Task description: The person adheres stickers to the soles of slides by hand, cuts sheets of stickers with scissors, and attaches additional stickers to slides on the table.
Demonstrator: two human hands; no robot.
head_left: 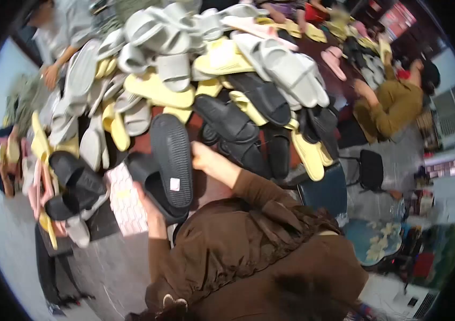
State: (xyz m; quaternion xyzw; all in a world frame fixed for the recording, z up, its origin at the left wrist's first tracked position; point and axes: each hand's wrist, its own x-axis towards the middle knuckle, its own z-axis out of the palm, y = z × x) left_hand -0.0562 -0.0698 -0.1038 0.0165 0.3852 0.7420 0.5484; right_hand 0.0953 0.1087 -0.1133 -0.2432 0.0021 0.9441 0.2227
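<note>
A black slipper (pixel 172 155) stands tilted with its ribbed sole toward me and a small pale sticker near the heel. Behind it, to the left, is another black slipper (pixel 150 184), partly covered by the first. My left hand (pixel 152 211) grips this rear slipper low on its left edge. At the right edge of the front slipper is my right hand (pixel 205 159), closed on it, its fingertips hidden behind the sole. Beside my left hand, a pink slipper (pixel 126 200) shows its wavy-patterned sole.
Grey slippers (pixel 155 32), yellow slippers (pixel 158 92) and black slippers (pixel 227 117) are heaped across the table. More black slippers (pixel 75 182) lie at the left corner. One person in a brown top (pixel 398 107) sits at right; others are at the far side and left. A chair (pixel 371 168) stands right.
</note>
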